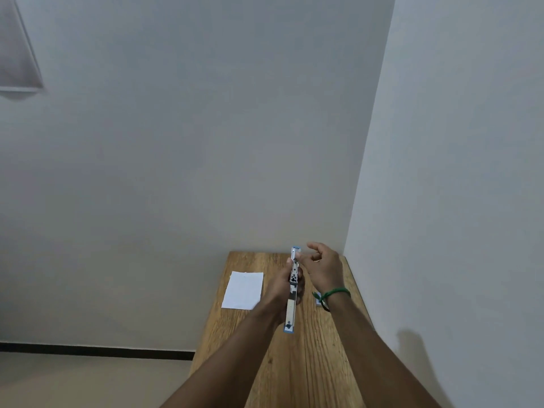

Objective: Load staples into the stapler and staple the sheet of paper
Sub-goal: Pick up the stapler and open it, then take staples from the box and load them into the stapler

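Note:
A blue and metal stapler (292,290) is swung fully open into one long strip, held above the wooden table (309,363). My left hand (279,290) grips it around the middle from the left. My right hand (322,269) is at the stapler's far end, thumb and forefinger pinched against the metal channel, the other fingers spread. Whether a strip of staples sits between those fingertips is too small to tell. A white sheet of paper (243,290) lies flat on the table, left of my hands.
The table stands in a room corner, with walls behind and to the right. A small blue-and-white box (318,303) lies on the table, mostly hidden under my right wrist, which wears a green thread band (334,294). The table's left edge drops to the floor.

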